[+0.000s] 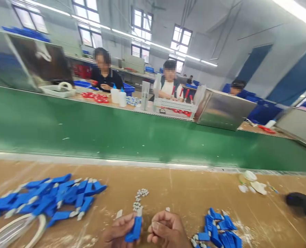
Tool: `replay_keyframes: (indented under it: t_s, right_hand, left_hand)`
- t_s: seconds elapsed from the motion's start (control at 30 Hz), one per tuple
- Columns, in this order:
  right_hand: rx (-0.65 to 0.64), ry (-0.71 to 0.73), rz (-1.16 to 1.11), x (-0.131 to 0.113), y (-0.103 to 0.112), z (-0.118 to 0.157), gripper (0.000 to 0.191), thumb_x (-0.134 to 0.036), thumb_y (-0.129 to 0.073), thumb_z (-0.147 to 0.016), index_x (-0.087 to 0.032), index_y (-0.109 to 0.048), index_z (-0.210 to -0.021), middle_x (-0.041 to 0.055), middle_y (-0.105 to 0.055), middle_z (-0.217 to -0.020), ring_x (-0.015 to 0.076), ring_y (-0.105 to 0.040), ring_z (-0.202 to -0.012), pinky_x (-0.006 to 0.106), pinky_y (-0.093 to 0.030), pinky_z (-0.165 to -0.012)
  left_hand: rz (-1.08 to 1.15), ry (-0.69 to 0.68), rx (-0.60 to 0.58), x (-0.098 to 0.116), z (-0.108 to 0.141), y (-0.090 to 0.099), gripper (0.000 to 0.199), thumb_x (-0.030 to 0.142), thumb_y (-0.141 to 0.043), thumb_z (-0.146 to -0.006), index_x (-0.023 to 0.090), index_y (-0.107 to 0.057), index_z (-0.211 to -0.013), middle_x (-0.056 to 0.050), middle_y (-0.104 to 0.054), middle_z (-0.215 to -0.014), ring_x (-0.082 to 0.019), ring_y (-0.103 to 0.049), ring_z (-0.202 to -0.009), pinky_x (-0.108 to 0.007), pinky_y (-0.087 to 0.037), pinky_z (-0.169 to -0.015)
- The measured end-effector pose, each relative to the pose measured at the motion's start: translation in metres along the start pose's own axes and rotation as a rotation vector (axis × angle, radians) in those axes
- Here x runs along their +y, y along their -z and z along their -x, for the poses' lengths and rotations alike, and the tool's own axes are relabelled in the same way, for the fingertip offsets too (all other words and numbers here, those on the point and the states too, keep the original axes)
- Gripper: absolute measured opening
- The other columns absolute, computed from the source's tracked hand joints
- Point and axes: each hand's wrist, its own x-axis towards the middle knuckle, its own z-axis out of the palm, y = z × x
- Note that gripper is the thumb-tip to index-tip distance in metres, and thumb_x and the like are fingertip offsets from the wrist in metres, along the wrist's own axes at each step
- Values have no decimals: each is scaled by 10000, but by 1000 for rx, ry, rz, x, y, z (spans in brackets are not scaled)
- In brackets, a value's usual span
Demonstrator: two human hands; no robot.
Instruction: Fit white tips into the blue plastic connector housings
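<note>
The left hand (pixel 120 229) gripped a blue plastic piece (pixel 134 231) close to the near edge of the tabletop (pixel 184 196), around the middle of that edge. The piece's long axis ran mostly away from the person, leaning a little right, its pale tip (pixel 139 212) pointing at the far edge and its blue end toward the near one. Just beside it, the right hand (pixel 165 227) had thumb and fingers drawn narrowly together; whether they pinched anything could not be told. Beyond the tip lay a small cluster of metallic parts (pixel 142 193). A heap of similar blue pieces (pixel 43 198) spread toward the tabletop's left edge, and a smaller blue pile (pixel 224 229) sat right of the hands, by the near edge.
</note>
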Motion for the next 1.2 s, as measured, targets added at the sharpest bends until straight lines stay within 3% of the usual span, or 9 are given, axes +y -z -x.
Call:
replay_keyframes:
  t_s: [0.17, 0.47, 0.63, 1.2]
  right_hand:
    - [-81, -86, 26, -7, 5, 5, 354, -362, -965, -568, -123, -734, -687, 63, -761, -663, 105, -728, -567, 135, -463, -509]
    - [-107, -190, 21, -14, 4, 8, 331, -311, -964, -594, -124, -714, -704, 38, -761, -653, 94, -727, -558, 117, -465, -504]
    - [-88, -194, 38, -15, 2, 10, 319, -305, -962, -599, -120, -727, -708, 40, -770, -658, 88, -731, -563, 103, -470, -500]
    - [-69, -165, 13, -14, 2, 10, 322, -290, -969, -581, -126, -714, -691, 39, -778, -660, 98, -741, -572, 101, -498, -507]
  left_hand:
    - [-52, 55, -235, -5, 2, -19, 339, 396, -912, -579, 134, -733, -699, -43, -671, -569, -98, -578, -441, -227, -521, -537]
    - [11, 70, -389, 8, 21, -31, 212, 269, -830, -724, 106, -737, -822, -68, -698, -725, -87, -605, -553, -208, -507, -614]
    - [55, 65, -380, 11, 26, -39, 136, 223, -809, -749, 115, -755, -812, -32, -650, -675, -89, -593, -574, -182, -477, -589]
    - [32, 76, -342, 12, 26, -38, 187, 250, -845, -713, 112, -749, -797, -43, -653, -697, -80, -591, -569, -182, -457, -573]
